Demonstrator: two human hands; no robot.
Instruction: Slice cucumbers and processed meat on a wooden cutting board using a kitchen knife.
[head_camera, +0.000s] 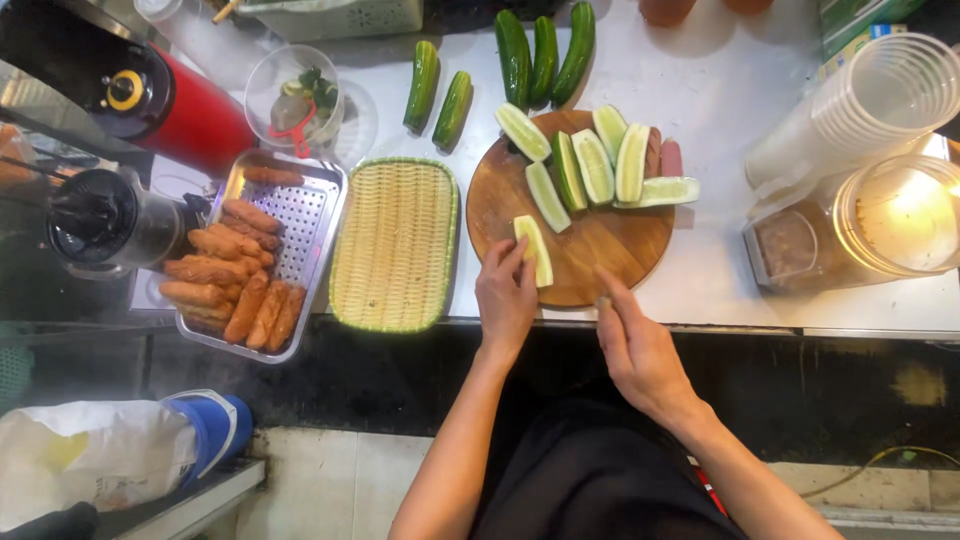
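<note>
Take the round wooden cutting board as your landmark; it lies on the steel counter, near the front edge. Right of the board stand a big clear jar lying on its side and a stack of clear plastic cups. Left of the board you have a perforated metal tray loaded with fried rolls, and between that tray and the board sits an empty woven basket. Behind the board, whole cucumbers lie in two groups.

On the board's far half, a row of cucumber wedges lies cut side up, with two pink sausages just behind them.

Your left hand rests at the board's near left edge, fingers curled narrow and pinching one cucumber wedge that lies on the board. Your right hand hovers at the board's near edge, fingers drawn close together; a small greyish tip shows at them, but you cannot tell from this view what it grips.
</note>
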